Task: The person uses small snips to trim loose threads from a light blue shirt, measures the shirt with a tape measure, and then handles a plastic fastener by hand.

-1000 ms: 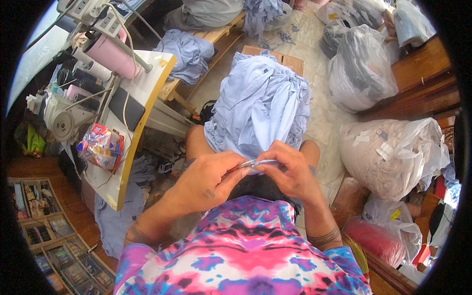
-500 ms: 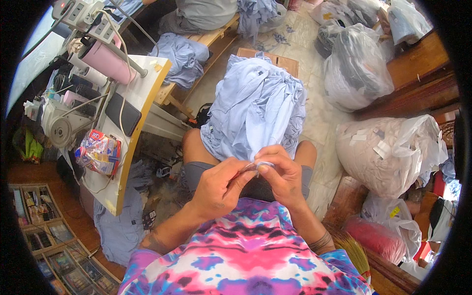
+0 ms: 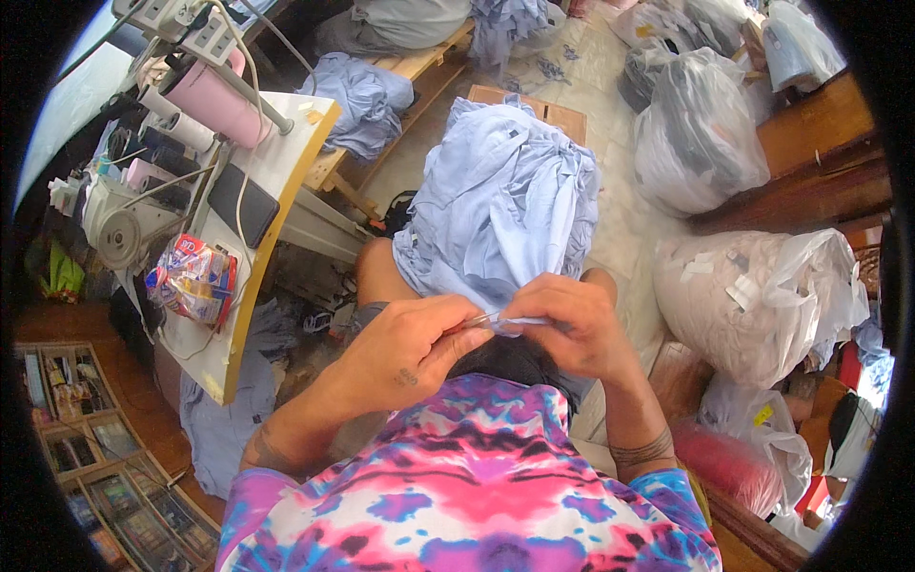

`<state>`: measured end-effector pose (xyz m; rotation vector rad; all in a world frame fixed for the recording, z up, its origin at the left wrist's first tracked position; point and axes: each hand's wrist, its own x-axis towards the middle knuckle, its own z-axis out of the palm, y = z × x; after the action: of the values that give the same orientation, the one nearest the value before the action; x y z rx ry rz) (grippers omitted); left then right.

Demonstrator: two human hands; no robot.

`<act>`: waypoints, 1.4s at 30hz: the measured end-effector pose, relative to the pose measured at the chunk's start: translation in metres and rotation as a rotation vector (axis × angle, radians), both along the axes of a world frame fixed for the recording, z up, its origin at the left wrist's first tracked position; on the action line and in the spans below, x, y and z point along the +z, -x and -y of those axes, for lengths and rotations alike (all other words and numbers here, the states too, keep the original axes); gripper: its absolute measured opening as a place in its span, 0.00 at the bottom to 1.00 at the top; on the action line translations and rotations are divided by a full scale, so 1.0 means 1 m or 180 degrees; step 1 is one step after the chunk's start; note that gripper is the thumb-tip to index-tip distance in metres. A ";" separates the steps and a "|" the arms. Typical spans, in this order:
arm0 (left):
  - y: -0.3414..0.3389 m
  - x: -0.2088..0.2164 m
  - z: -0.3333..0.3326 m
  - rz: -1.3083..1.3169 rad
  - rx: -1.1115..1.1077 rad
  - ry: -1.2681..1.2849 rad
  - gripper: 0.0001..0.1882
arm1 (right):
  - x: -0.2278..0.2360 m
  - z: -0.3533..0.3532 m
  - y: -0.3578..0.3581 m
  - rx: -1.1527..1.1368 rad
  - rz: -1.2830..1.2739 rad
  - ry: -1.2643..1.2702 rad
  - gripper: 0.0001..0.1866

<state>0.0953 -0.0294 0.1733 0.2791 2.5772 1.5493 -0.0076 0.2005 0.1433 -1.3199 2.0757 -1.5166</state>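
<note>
A heap of light blue cloth, seemingly a garment, lies over my lap and reaches forward onto a wooden surface. My right hand is closed on a folded edge of it, pinched between thumb and fingers. Close beside, my left hand is closed in a pinch. A thin, metallic-looking tool sticks out from its fingertips and meets the cloth edge; its exact kind is too small to make out. Both hands are just above my lap, fingertips almost touching.
At left stands a sewing table with a phone, a snack packet, a pink tumbler and a sewing machine. Stuffed plastic bags line the right. More blue cloth rests on a wooden bench.
Both hands have shifted slightly apart, the right one moving right and its elbow outward. The thin tool shows more clearly between them. The cloth edge stays held.
</note>
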 end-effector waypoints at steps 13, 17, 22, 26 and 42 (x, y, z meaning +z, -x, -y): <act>-0.020 -0.047 -0.044 0.0207 0.1205 -0.1636 0.11 | -0.048 0.018 -0.040 -0.1216 0.0505 0.0904 0.10; -0.022 -0.056 -0.050 0.0240 0.1339 -0.1799 0.10 | -0.050 0.025 -0.050 -0.1546 0.0507 0.1005 0.10; -0.015 -0.054 -0.050 -0.0059 0.1368 -0.1704 0.10 | -0.047 0.030 -0.048 -0.1465 0.1282 0.1355 0.11; -0.008 -0.037 -0.040 -0.0141 0.1096 -0.1356 0.11 | -0.037 0.021 -0.031 -0.1054 0.0961 0.1179 0.11; -0.016 -0.011 -0.006 0.0771 0.0302 -0.1763 0.18 | -0.002 0.007 0.003 0.0129 0.0293 0.0372 0.16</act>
<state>0.1113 -0.0229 0.1621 0.0109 1.9678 2.1579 -0.0107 0.1937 0.1412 -1.2976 1.9194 -1.6707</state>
